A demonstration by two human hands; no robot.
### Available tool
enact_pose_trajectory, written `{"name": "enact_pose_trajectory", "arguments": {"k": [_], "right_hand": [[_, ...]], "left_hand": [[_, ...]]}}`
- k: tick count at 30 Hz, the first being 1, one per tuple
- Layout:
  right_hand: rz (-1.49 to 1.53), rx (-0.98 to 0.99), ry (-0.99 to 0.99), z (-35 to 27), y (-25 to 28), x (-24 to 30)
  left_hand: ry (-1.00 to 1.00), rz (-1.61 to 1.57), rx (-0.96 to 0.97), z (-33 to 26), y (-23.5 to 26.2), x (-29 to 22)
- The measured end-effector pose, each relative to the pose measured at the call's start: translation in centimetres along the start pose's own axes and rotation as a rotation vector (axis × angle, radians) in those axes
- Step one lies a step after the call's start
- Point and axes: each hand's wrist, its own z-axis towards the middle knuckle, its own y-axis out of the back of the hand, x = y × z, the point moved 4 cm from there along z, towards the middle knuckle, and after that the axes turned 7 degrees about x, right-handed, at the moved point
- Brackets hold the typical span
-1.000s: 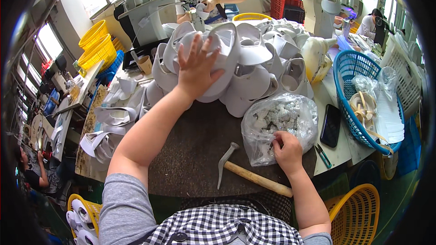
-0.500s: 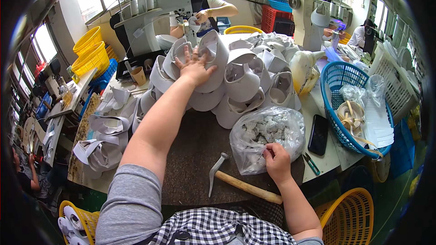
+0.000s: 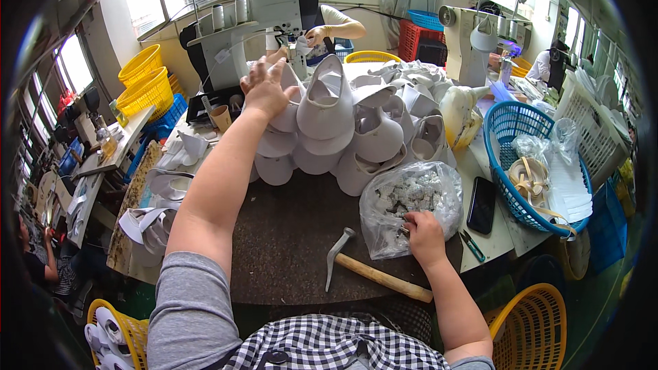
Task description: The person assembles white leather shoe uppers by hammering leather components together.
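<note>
My left hand [image 3: 266,90] reaches far over the bench, fingers spread, on the left side of a pile of white shoe uppers [image 3: 327,99]. The uppers are stacked heel to toe in several nested columns. Close to the front, my right hand [image 3: 426,234] is at the mouth of a clear plastic bag [image 3: 382,231] of small silvery pieces [image 3: 418,193]. Its fingers are pinched together, and what lies between them is hidden. A hammer [image 3: 373,273] with a wooden handle and a long curved metal head lies on the dark bench surface [image 3: 288,247] between my arms.
Right of the bag lie a black phone [image 3: 481,204] and green thread snips [image 3: 472,246], then a blue basket [image 3: 504,157] holding tape and plastic. More uppers [image 3: 154,223] sit at the left. Yellow baskets [image 3: 541,322] stand below. Across the bench a person works at a sewing machine [image 3: 253,27].
My left hand has shifted left and lifted slightly on the pile, fingers still spread. My right hand has moved a little toward the bag's opening. The whole view has swung slightly.
</note>
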Motion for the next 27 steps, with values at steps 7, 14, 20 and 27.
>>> {"name": "enact_pose_trajectory", "arguments": {"k": [7,14,20,27], "right_hand": [[0.005,-0.076,0.033,-0.6,0.7,2.4],[0.073,-0.169,0.063,-0.6,0.7,3.0],[0.211,-0.083,-0.007,-0.7,0.8,2.9],[0.243,-0.063,-0.063,-0.4,1.0,1.8]], "left_hand": [[-0.03,-0.359,-0.331,3.1,1.2,5.7],[-0.022,-0.249,-0.117,2.4,-2.9,3.4],[-0.11,-0.141,-0.219,2.2,-2.7,1.9],[-0.191,-0.281,-0.271,-0.5,-0.5,2.0]]}}
